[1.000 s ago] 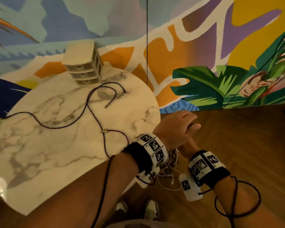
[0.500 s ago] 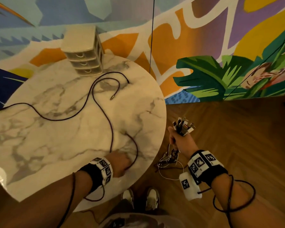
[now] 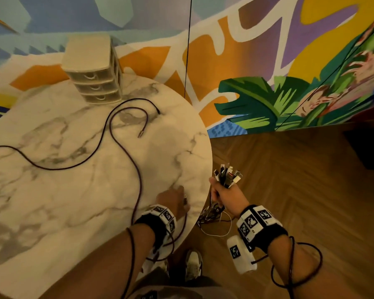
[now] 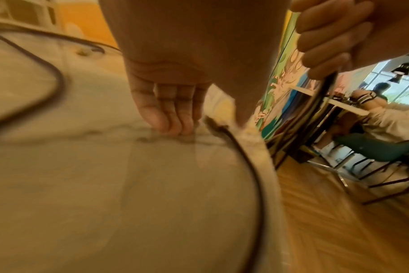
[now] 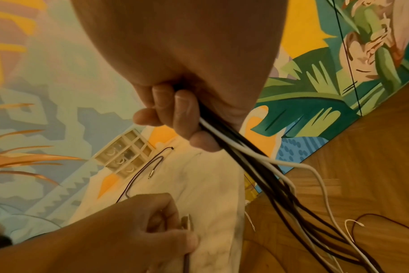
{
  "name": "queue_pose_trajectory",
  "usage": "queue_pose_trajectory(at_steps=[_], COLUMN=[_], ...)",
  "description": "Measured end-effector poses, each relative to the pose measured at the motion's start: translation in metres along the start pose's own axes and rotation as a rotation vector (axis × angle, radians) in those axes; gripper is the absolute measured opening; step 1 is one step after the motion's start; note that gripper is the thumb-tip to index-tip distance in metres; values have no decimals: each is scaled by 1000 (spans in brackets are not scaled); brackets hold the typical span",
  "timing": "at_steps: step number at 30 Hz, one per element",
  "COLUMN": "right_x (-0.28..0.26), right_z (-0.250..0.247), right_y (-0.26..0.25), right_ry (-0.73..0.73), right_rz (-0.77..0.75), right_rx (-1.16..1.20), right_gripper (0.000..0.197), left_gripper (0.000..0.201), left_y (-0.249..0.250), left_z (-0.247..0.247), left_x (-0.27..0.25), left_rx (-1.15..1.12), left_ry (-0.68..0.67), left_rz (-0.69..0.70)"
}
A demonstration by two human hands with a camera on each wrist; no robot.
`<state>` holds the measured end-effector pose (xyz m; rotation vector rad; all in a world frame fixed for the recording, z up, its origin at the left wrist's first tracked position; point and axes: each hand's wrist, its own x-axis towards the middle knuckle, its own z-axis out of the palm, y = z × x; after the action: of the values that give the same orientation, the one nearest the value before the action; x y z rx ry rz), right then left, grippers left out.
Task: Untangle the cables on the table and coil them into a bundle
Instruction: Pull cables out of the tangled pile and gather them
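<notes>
Painted murals in blue, orange and green back a round white marble tabletop (image 3: 52, 201) on a wooden herringbone floor (image 3: 311, 180). From the head view, a long dark purple braided cable (image 3: 108, 134) snakes across the marble, one metal-tipped end lying free near a small cream three-drawer organiser (image 3: 93, 83) at the far edge. The left hand (image 3: 173, 200) rests near the tabletop's right edge with the cable's other plug just beside its fingertips. Off the edge, the right hand (image 3: 222, 195) holds a bundle of black and white cables (image 3: 227, 173), plugs sticking up above the fist, loose strands hanging tangled below.

From the left wrist, the left hand's fingers (image 4: 171, 118) point down, fairly straight, tips touching the marble; the plug end lies just right of them, and whether the thumb touches it cannot be told.

From the right wrist, the right hand's fingers (image 5: 175, 110) curl tightly round the bundle, whose strands trail down towards the floor.
</notes>
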<state>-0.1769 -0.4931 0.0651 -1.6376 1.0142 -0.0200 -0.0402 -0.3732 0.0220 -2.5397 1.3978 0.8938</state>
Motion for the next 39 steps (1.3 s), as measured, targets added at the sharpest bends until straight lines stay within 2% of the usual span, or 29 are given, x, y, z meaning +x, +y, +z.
queue_pose_trajectory(at_steps=[3,8,10,13,18,22,26,29,33,36,39], right_x=[-3,-4,-2,-1,-3,-10,-14,-13,-15,-18,-23], right_z=[2,7,11,16,16,13,12,15,19,25,33], right_y=[1,3,2,1,4,5,9,11,10,8,-2], right_ry=[7,-14,-13,-12,-14,16,42,32,4,-29,-88], right_rz=[0,23,29,26,35,41,43,46,36,19,-3], right_rx=[3,101,116,126,125,140,152,142,147,203,211], right_gripper=[60,57,56,55,54,55,55,57,52,39,43], left_gripper=[33,31,34,47,32,29,24,29,29,22,9], left_y=[14,1,1,16,33,20,4,-1,-5,5,21], left_z=[0,-22,-22,-16,-16,-22,-23,-18,-27,-42,-51], left_x=[1,-2,-7,-10,-1,-1,-5,-9,-11,-14,-22], left_rx=[30,115,74,-31,-42,0,50,43,-148,-494,-846], left_ry=[-19,45,38,-38,-77,-62,22,10,12,138,208], left_rz=[44,68,72,22,-66,-25,-27,-41,-93,5,92])
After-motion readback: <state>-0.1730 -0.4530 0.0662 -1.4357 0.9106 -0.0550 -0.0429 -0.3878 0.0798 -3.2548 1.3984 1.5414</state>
